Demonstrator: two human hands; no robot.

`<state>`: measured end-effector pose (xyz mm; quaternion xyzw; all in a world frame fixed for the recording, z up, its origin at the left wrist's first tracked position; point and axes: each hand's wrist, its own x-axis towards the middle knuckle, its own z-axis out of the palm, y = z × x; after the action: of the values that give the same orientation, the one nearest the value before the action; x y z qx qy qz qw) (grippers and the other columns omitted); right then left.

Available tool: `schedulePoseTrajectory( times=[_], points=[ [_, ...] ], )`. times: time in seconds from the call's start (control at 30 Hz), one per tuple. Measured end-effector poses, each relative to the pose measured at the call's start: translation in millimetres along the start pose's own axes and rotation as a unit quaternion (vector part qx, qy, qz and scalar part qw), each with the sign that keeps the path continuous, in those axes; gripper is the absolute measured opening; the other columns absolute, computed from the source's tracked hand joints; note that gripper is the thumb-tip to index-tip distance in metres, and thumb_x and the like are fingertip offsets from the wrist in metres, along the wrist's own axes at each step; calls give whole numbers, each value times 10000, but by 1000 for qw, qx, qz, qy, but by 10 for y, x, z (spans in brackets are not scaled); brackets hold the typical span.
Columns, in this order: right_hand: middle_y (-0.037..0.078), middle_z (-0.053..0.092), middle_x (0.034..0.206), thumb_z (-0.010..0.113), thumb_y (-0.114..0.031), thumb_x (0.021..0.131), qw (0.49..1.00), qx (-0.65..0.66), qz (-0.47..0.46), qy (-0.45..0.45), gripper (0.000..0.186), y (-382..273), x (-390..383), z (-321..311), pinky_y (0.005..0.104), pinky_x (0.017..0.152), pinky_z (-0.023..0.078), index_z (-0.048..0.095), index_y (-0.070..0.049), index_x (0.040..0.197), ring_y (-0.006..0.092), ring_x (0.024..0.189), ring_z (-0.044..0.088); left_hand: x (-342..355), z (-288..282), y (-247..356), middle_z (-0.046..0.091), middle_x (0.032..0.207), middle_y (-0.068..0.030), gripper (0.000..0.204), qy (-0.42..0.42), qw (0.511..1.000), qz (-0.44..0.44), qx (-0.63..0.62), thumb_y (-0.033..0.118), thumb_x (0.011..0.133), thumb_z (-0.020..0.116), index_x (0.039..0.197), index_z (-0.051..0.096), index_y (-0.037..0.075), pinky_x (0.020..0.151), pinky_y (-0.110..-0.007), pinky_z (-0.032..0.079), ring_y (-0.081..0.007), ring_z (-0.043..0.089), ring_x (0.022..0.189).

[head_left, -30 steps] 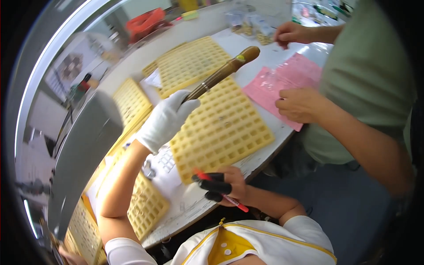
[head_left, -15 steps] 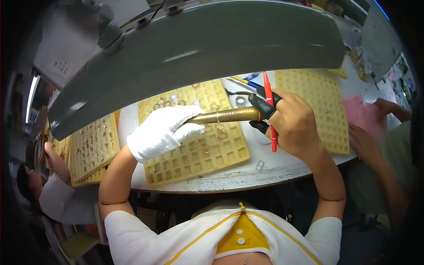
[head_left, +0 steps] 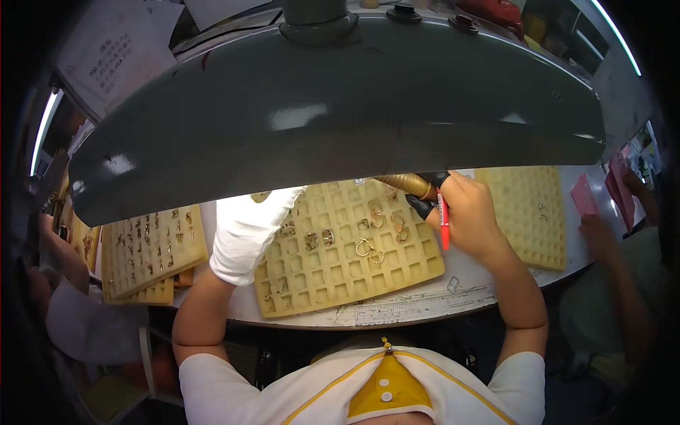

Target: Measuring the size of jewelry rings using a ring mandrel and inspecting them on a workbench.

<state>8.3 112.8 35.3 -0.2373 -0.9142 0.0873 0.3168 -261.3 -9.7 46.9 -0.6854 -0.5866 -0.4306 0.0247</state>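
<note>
White worktop beneath a broad grey hood. Right hand: black-covered fingers grasp a red pen and flank the near end of a ridged, brass-coloured rod. Left hand, white-gloved: fingertips behind the hood; cannot tell what they grasp. Rod, partly hidden, shows over the far right part of the central yellow tray. Rings rest on this tray; further yellow trays stand either side.

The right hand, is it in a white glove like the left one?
No, the right hand shows bare skin, with black finger covers on it.
</note>
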Motion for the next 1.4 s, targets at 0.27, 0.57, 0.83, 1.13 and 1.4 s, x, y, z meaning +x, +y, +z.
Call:
schedulePoseTrajectory(
  times=[0.27,0.57,0.83,1.13,1.4],
  points=[
    [129,632,757,738,-75,726,998,56,-24,-11,428,-153,-90,127,330,560,481,605,7,1124,251,599,613,113,123,233,557,1208,-133,617,-258,820,-369,-354,143,791,756,1305,451,-12,844,-284,500,-179,565,1079],
    [89,581,686,753,-87,710,996,62,-69,-13,474,-188,-166,200,325,487,430,608,-2,1154,222,524,550,33,174,255,616,1057,-46,466,-210,828,-336,-395,103,720,805,1126,587,32,837,-289,500,-140,589,964],
    [64,506,641,757,-95,648,994,67,-78,25,530,-268,-147,206,330,471,422,623,10,1149,208,506,517,-21,208,216,650,989,-42,384,-195,842,-286,-415,175,759,798,1078,630,41,792,-266,510,-120,611,894],
    [66,501,632,736,-50,618,993,77,-82,36,526,-293,-132,195,333,457,420,619,26,1125,208,495,510,-39,244,220,653,966,-39,361,-181,847,-282,-414,163,765,793,1066,635,39,787,-269,520,-115,618,881],
    [101,454,614,719,-38,544,993,71,-92,35,263,-220,-194,236,373,428,395,518,-16,712,265,478,486,-63,250,227,661,1008,-61,366,-170,828,-316,-431,164,791,771,1092,624,19,834,-288,508,-139,619,938]
  ],
)
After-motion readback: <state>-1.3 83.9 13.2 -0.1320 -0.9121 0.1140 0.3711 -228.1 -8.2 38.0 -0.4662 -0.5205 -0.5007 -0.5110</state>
